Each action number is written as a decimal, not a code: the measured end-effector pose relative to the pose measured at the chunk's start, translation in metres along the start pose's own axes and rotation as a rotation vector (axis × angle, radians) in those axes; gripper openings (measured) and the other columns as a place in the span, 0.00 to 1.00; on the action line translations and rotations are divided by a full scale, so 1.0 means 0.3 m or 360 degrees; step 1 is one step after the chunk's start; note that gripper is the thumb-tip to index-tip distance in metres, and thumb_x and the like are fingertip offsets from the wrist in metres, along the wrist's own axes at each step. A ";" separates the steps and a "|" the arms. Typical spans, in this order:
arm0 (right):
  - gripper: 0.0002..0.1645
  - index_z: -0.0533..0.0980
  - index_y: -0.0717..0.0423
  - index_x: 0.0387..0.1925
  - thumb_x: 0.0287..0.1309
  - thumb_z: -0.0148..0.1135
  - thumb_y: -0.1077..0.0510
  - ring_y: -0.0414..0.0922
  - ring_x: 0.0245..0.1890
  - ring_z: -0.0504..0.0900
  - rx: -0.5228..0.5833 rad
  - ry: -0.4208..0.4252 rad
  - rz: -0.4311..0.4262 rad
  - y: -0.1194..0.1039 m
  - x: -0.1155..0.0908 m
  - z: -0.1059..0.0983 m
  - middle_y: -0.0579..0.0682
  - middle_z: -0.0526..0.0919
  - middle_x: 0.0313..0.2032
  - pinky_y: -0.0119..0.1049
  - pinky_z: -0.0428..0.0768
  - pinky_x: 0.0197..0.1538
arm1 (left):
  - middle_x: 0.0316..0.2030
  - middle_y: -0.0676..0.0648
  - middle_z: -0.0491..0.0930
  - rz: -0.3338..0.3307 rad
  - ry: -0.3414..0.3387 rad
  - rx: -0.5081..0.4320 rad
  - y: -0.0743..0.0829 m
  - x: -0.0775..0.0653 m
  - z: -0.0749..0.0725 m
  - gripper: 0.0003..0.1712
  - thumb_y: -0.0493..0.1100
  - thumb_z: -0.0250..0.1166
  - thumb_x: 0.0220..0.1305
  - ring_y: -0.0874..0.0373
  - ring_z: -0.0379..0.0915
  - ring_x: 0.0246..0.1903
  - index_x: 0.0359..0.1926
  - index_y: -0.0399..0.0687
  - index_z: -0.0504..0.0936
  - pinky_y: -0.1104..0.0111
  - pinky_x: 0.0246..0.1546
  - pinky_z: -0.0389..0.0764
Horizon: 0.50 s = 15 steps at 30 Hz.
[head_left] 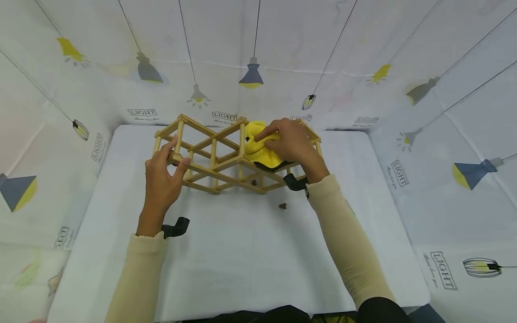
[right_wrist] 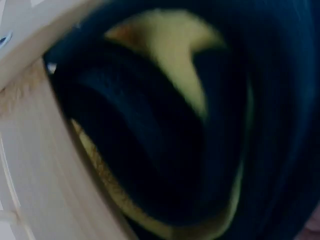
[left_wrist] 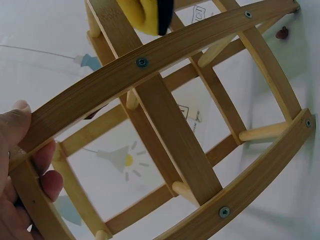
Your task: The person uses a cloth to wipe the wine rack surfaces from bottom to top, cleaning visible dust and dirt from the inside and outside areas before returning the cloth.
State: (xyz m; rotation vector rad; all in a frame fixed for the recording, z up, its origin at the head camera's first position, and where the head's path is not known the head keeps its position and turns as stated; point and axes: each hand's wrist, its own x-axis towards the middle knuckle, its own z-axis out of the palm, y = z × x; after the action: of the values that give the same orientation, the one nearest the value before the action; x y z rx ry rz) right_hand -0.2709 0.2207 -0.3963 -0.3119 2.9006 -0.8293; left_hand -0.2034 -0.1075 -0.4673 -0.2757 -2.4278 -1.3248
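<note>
A wooden lattice rack [head_left: 220, 169] with crossing slats and round dowels stands near the back of the white table. My left hand [head_left: 163, 179] grips its left end, thumb and fingers around a slat [left_wrist: 80, 100] in the left wrist view. In my right hand [head_left: 288, 139] is a yellow cloth [head_left: 262, 154] with a dark side, bunched against the rack's right half. Up close in the right wrist view, dark and yellow folds of the cloth [right_wrist: 150, 125] fill most of the picture beside a pale slat [right_wrist: 50, 165].
A small brown piece [head_left: 282, 206] lies on the white table [head_left: 250, 251] in front of the rack, and another brown bit [head_left: 254, 182] shows through the slats. A lamp-patterned sheet [head_left: 282, 40] surrounds the table behind and at the sides.
</note>
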 end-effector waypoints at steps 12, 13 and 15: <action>0.15 0.91 0.42 0.52 0.68 0.66 0.54 0.50 0.53 0.81 -0.0100 0.0078 0.0258 -0.022 0.007 0.077 0.51 0.87 0.62 0.42 0.79 0.46 | 0.40 0.34 0.85 0.0019 -0.0017 -0.0036 -0.005 0.001 0.020 0.35 0.44 0.69 0.74 0.40 0.83 0.45 0.78 0.47 0.70 0.46 0.58 0.65; 0.15 0.91 0.43 0.51 0.67 0.66 0.55 0.52 0.48 0.82 -0.0041 0.0165 0.0270 -0.019 -0.007 0.064 0.51 0.87 0.60 0.42 0.79 0.44 | 0.40 0.35 0.86 0.0024 -0.0020 -0.0027 -0.005 0.004 0.022 0.35 0.45 0.69 0.75 0.40 0.83 0.45 0.78 0.47 0.70 0.46 0.58 0.64; 0.15 0.92 0.43 0.49 0.65 0.66 0.56 0.52 0.38 0.82 0.0095 0.0316 0.0268 -0.018 -0.031 0.034 0.52 0.88 0.59 0.41 0.77 0.38 | 0.39 0.35 0.86 0.0032 -0.0007 -0.0008 -0.002 0.008 0.019 0.35 0.46 0.69 0.75 0.41 0.82 0.46 0.78 0.47 0.70 0.45 0.60 0.63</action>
State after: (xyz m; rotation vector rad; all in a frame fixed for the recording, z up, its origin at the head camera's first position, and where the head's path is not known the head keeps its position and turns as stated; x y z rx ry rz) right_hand -0.2592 0.2131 -0.4015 0.0228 3.0201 -0.9663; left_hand -0.2072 -0.1031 -0.4696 -0.3041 -2.4192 -1.3233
